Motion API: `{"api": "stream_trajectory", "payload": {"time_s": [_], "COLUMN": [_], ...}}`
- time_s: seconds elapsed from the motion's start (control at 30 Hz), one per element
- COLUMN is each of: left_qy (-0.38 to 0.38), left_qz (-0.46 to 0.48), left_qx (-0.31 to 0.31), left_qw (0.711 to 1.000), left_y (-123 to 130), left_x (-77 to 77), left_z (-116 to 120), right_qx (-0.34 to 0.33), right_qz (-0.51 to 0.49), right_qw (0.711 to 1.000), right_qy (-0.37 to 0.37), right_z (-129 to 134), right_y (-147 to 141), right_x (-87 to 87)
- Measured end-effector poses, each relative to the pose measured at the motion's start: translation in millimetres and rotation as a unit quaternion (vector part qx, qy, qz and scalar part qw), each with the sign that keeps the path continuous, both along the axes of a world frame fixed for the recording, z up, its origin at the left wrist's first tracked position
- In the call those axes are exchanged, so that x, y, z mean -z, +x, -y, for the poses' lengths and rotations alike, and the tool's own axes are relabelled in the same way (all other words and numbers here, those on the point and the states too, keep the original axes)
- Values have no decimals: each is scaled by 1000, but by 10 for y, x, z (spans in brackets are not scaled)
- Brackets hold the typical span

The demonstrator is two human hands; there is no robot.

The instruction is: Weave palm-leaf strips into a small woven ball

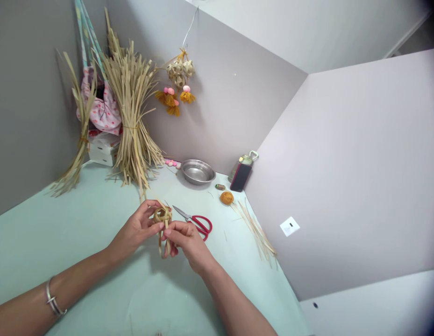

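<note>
Above the pale green table, a small woven straw ball (162,214) is held up between both hands. My left hand (146,221) closes around its left side, with the thumb pressed near its lower edge. My right hand (181,237) pinches a flat straw strip (167,225) that comes from the underside of the ball. The loose strip ends hang in a loop below, partly behind the right fingers. Just behind my right hand lie scissors with red handles (201,225), blades pointing to the upper left.
A steel bowl (198,172), a phone (241,177) leaning on a bottle, a thread spool (220,186) and an orange thread ball (226,198) stand toward the back. Loose straw strips (257,228) lie right. A large straw bundle (131,112) leans at back left; woven balls with tassels (180,70) hang on the wall.
</note>
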State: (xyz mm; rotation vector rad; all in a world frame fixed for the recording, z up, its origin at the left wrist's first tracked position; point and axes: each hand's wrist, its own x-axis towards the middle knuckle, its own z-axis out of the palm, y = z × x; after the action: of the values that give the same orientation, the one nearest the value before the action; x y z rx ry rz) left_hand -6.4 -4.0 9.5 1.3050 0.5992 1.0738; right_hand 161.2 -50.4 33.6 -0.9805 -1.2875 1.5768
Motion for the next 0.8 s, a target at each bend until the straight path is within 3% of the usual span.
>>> {"api": "stream_trajectory", "payload": {"time_s": [0.47, 0.8], "left_qy": [-16, -20], "left_qz": [6, -23], "left_qx": [12, -49], "left_qw": [1000, 998], "left_y": [23, 76], "left_x": [88, 45], "left_z": [-13, 83], "right_qx": [-11, 94], "right_qz": [-27, -25], "right_qw": [1000, 995], "right_qy": [-1, 23], "right_z": [-28, -38], "right_y": [11, -93], "right_x": [53, 128]}}
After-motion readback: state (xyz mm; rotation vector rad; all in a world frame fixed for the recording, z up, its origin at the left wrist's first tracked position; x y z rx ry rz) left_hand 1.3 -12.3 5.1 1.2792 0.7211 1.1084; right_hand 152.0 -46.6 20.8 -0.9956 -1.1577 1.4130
